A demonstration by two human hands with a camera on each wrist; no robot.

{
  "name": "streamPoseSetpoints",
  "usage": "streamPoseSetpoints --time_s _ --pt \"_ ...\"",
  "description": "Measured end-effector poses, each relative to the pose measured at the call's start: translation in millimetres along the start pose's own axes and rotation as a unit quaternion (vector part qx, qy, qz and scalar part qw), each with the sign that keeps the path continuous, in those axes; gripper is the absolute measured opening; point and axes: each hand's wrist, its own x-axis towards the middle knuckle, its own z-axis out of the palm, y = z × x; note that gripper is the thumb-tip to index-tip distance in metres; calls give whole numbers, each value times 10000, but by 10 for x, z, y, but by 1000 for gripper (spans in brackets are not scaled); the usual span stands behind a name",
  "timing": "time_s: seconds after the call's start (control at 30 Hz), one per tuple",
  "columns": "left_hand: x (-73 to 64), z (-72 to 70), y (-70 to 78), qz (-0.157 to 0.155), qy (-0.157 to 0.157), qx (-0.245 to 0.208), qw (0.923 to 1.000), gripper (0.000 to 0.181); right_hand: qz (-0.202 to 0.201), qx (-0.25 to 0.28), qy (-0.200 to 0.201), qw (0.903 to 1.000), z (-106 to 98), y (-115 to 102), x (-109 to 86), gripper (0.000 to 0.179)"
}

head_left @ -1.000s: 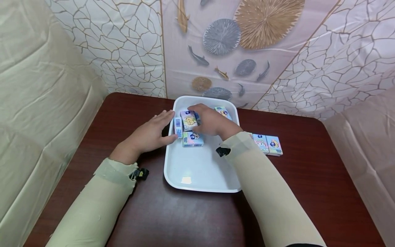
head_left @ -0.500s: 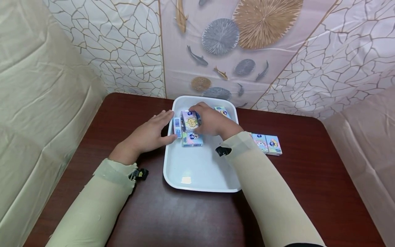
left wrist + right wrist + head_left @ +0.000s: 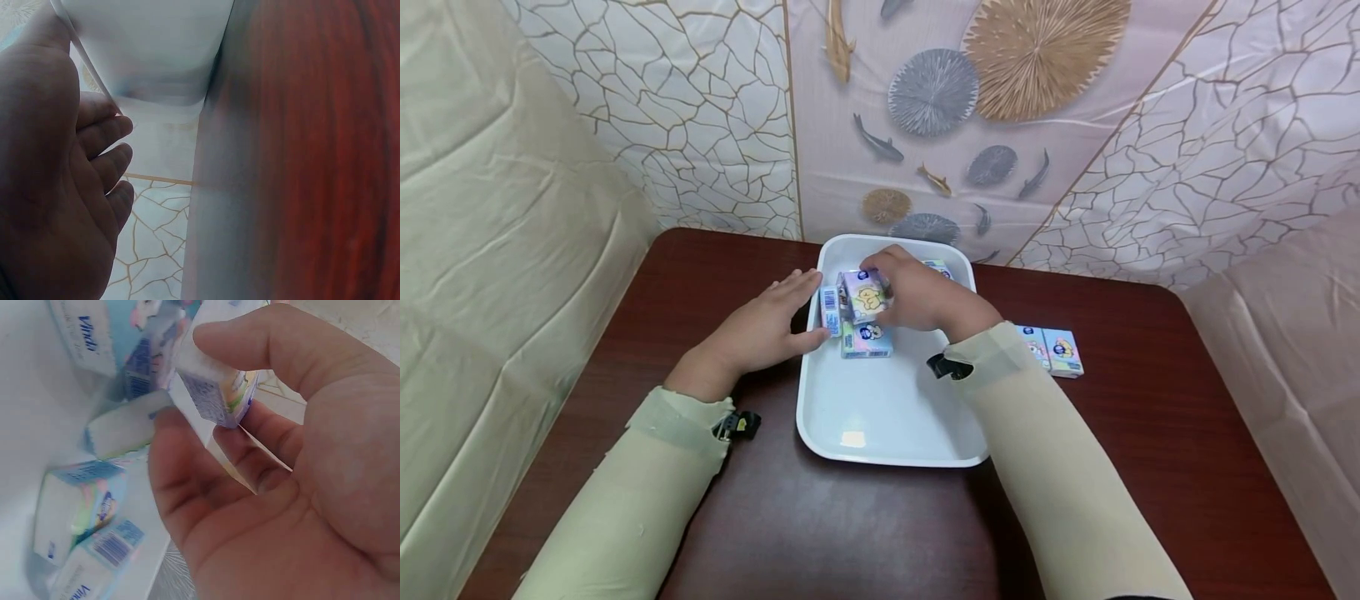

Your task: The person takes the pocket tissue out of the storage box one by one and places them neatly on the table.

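Observation:
A white tray (image 3: 880, 408) lies on the table with several pastel tissue packs in it. My right hand (image 3: 921, 292) pinches one pack (image 3: 866, 297) with a yellow cartoon figure, thumb on one side and fingers on the other; the right wrist view shows its white side (image 3: 203, 359). To its left, a narrow pack (image 3: 830, 311) stands on edge against the tray wall. Another pack (image 3: 867, 340) lies just in front, partly overlapped by the held one. My left hand (image 3: 756, 333) rests at the left rim, fingers extended, thumb reaching over the edge near the narrow pack.
Behind the right hand, a further pack (image 3: 938, 267) shows at the tray's back right. On the dark red-brown table (image 3: 1150, 400), right of the tray, packs (image 3: 1064, 354) lie side by side, partly hidden by the right sleeve. A patterned cloth (image 3: 722, 108) hangs behind the table.
The pack in my right hand has shifted slightly right and tilted, exposing its left side and a gap beside the narrow pack. My left hand has stayed in place.

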Motion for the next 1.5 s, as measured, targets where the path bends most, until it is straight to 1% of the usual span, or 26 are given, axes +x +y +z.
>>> streamPoseSetpoints --time_s 0.1,0.37,0.6,0.73,1.0,1.17,1.23,1.4,1.5 --pt "3 5 -3 44 37 18 10000 96 -66 96 -26 9999 -42 -21 -35 84" --pt "-2 4 6 6 37 33 10000 96 -128 85 11 9999 -146 -76 -142 84" --pt "-3 6 2 26 57 56 10000 96 2 148 176 9997 -230 -102 -288 86" --pt "-8 3 9 -33 28 40 10000 96 0 213 267 9994 -279 -92 -393 85" --pt "-16 -3 19 -28 14 35 10000 96 -126 133 286 9994 -325 -5 -665 82" --pt "-19 -4 15 -48 32 55 10000 97 -2 158 237 9996 -347 35 -856 82" --pt "-23 -1 18 -45 40 37 10000 96 121 179 182 9996 -341 63 -927 83" --pt "-14 12 15 -34 41 20 10000 97 324 241 110 9991 -299 191 -1073 81" --pt "-14 16 16 -38 35 9 10000 97 373 271 126 9989 -277 266 -1155 79"
